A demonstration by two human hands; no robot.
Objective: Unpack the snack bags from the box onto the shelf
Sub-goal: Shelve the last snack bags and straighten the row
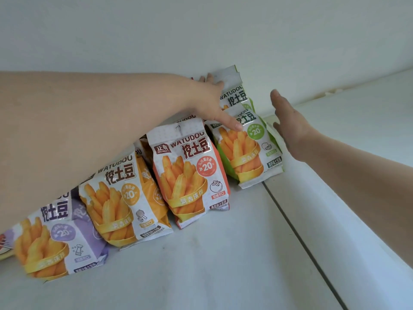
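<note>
The left hand (209, 101) rests with straight fingers on the upright green bags (243, 139). The right hand (290, 128), flat and released, stands just beside their right edge, holding nothing

Light: bright, soft, even daylight.
Shadows: faint, under the snack bags (190, 173) on the shelf (223, 253).
Glare: slight sheen on bag foil.
Distortion: shelf edges bowed (wide-angle lens).
Focus: mild softness overall.

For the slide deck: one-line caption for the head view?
Both hands straighten green snack bags at the shelf row's end.
</note>
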